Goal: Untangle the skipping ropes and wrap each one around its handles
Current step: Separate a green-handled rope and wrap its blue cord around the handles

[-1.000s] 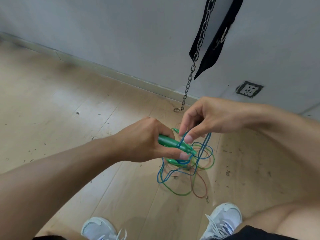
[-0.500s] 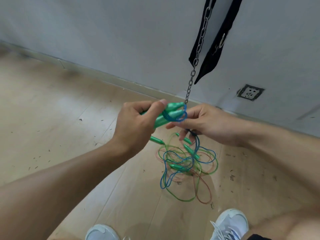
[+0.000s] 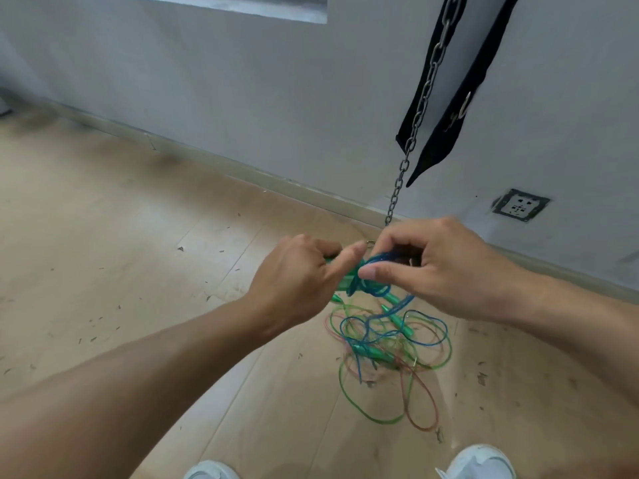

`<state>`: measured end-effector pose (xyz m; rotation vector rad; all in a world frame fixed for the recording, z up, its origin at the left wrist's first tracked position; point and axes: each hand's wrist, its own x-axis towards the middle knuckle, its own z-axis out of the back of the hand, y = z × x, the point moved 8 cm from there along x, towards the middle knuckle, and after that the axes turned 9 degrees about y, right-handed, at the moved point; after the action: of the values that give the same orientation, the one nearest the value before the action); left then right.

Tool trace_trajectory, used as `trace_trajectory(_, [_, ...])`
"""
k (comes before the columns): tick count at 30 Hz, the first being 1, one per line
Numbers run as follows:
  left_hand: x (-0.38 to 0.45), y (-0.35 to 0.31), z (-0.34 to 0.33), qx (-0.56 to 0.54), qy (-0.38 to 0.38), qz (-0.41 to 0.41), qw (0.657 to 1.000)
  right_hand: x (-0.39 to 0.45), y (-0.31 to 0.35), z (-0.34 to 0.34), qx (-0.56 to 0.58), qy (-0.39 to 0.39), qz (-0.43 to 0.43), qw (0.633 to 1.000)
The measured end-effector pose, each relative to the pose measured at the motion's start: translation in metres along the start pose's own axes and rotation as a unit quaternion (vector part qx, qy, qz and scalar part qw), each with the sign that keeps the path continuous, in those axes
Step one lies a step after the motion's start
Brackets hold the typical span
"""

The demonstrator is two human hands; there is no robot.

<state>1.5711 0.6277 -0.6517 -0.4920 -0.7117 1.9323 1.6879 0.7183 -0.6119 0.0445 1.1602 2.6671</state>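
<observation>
While the left hand (image 3: 294, 281) clasps the green handles (image 3: 345, 280) with its fingers curled round them and the thumb laid along the top, the right hand (image 3: 439, 267) pinches a loop of the blue rope (image 3: 377, 288) between thumb and forefinger just to the right of those handles. The two hands meet at mid-scene, raised above the floor, which appears to serve the winding step: the handles are held as a fixed core so that the free hand can lay turns round them. Several blue coils already sit on the handles, so this rope seems partly wrapped. From the right hand the blue rope runs down and nearer, into the tangle (image 3: 390, 344) lying on the wooden floor (image 3: 138, 254), where green, blue and reddish strands cross one another and further green handles lie among them. Because the slack is still caught in that heap, each new turn is likely to drag the other ropes. A chain (image 3: 423, 98) and a black strap (image 3: 456, 98) hang before the far wall, with a socket (image 3: 520, 205) to the right. Two white shoes (image 3: 480, 461) stand at the near edge.
</observation>
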Motion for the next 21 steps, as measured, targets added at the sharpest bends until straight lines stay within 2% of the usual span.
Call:
trace_trajectory(4, [0.001,-0.008,0.006,-0.024,-0.015,-0.027,0.999,0.004,-0.011,0.005,0.068,-0.027,-0.013,0.997])
trace_trajectory(9, [-0.002,-0.017,0.005,0.018,-0.007,-0.07,0.997,0.006,-0.021,-0.017,0.169,0.037,-0.031,0.984])
trace_trajectory(13, [-0.006,-0.018,-0.002,0.011,0.003,-0.062,0.998,0.003,-0.023,-0.032,0.26,0.061,-0.063,0.962])
trace_trajectory(16, [-0.003,-0.005,-0.004,-0.073,-0.009,0.014,0.997,0.006,-0.02,-0.026,0.24,0.024,-0.038,0.97])
trace_trajectory(18, [-0.001,0.008,-0.012,-0.106,0.04,0.096,0.989,0.008,-0.021,-0.031,0.221,0.036,-0.035,0.974])
trace_trajectory(21, [-0.009,0.023,-0.03,-0.156,0.126,0.219,0.955,0.007,-0.024,-0.039,0.214,0.062,-0.046,0.974])
